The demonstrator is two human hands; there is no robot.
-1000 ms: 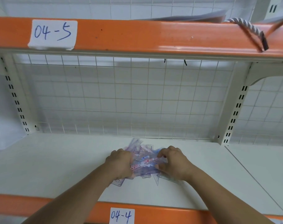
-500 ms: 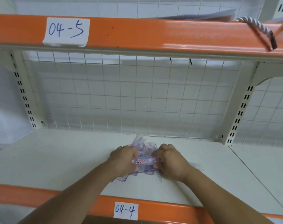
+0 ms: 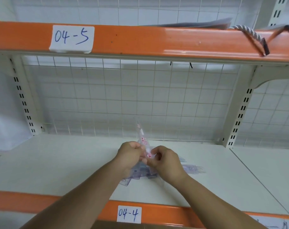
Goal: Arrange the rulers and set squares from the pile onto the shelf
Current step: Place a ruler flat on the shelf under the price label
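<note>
- Ruler (image 3: 143,138), clear-wrapped, stands upright, its lower end pinched by the curled fingers of left hand (image 3: 129,154) and right hand (image 3: 165,160).
- Pile (image 3: 140,173) lies just beneath those fingers on the shelf (image 3: 66,162).
- Likely singling one out; next, lay it flat aside.

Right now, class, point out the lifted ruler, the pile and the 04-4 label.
lifted ruler (image 3: 142,138): head view, its printed upper part.
pile (image 3: 192,169): head view, a piece at its right edge.
04-4 label (image 3: 128,214): head view, its middle.
</note>
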